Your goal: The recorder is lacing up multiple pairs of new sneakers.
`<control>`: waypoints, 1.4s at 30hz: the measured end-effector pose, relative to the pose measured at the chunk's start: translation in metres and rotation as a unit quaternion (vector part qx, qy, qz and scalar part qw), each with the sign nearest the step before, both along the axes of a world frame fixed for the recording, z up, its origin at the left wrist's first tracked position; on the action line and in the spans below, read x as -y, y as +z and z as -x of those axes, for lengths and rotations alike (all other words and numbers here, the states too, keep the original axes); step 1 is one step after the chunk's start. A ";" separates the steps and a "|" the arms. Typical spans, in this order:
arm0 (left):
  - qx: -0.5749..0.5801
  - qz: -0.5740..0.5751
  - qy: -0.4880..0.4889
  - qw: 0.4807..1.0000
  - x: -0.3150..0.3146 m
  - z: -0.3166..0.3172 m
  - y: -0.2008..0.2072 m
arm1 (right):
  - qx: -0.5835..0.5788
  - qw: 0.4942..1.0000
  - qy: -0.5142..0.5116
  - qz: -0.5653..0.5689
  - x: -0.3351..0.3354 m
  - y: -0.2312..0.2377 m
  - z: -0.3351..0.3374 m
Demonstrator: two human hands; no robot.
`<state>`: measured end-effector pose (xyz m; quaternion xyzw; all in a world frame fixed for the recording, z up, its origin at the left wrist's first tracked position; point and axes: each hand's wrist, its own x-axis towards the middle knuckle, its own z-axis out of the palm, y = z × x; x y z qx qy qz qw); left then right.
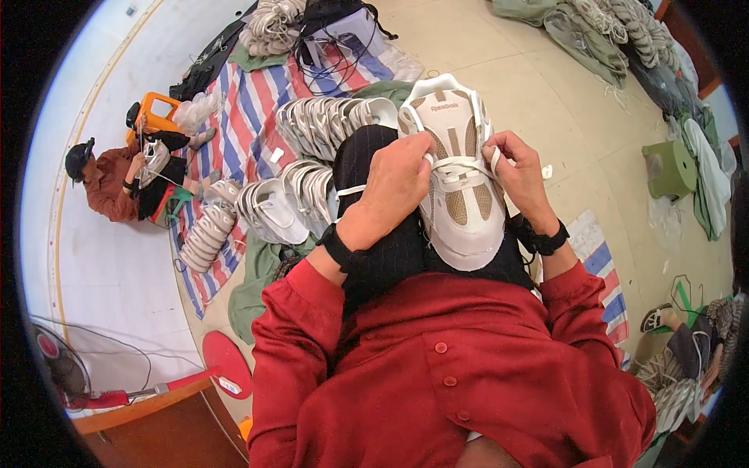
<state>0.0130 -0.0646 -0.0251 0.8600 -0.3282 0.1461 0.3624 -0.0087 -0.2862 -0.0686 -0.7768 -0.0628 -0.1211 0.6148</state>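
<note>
A white and beige sneaker upper (466, 222) rests on my lap, its toe toward me and its tongue pointing away. White shoelace (459, 164) crosses its front in a band over the mesh. At the upper's left edge my left hand (394, 179) is closed, pinching one lace end between thumb and forefinger. On the opposite side my right hand (521, 173) pinches the other lace end, its fingers curled. A loop of white cord (351, 190) lies across my dark trouser leg beside the left hand.
Nested rows of sneaker uppers (269, 210) lie at my left on a striped sheet (242, 117). Farther left, a seated person (117, 183) handles another upper. A red round base (228, 365) stands lower left, a green stool (671, 169) at right. Lace bundles (273, 27) lie at the back.
</note>
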 end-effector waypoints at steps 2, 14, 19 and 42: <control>-0.004 -0.001 0.001 1.000 0.002 -0.003 -0.001 | 0.003 1.000 -0.003 0.007 -0.002 0.001 -0.001; -0.234 0.120 0.039 0.964 -0.011 -0.004 -0.017 | 0.008 0.999 -0.020 0.023 0.001 0.004 -0.002; -0.168 0.086 0.052 0.981 -0.008 -0.005 -0.014 | 0.002 0.998 -0.048 0.028 -0.003 0.000 -0.007; 0.118 0.001 -0.017 0.993 -0.017 -0.015 0.025 | 0.049 0.996 -0.042 0.056 0.012 0.011 -0.001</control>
